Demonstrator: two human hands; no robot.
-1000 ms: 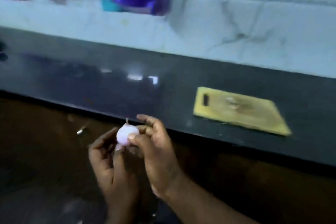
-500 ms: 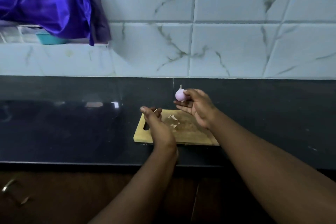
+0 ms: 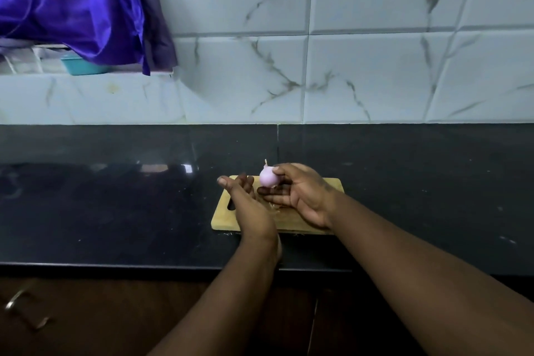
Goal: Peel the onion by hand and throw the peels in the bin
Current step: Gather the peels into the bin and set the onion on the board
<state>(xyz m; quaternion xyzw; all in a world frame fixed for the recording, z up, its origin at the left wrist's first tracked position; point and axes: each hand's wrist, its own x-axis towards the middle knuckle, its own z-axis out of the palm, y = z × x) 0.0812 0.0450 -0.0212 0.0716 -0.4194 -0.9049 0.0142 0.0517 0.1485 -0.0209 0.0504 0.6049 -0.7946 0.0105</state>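
A small pale purple peeled onion (image 3: 268,177) with a thin dry stalk on top is held in my right hand (image 3: 300,193), thumb over its top and fingers underneath, above the wooden cutting board (image 3: 222,218). My left hand (image 3: 245,202) hovers just left of the onion with its fingers straight and holds nothing. A few pale peel scraps on the board are mostly hidden under my hands. No bin is in view.
The board lies on a black stone counter (image 3: 115,202) against a white marbled tile wall (image 3: 346,72). Purple cloth (image 3: 75,6) hangs at the upper left over a ledge with a teal container (image 3: 83,65). Brown cabinet fronts with a metal handle (image 3: 17,300) sit below.
The view swung from the counter's edge back to the board. My left hand let go of the onion. My right hand carried it over the board and lowered it slightly.
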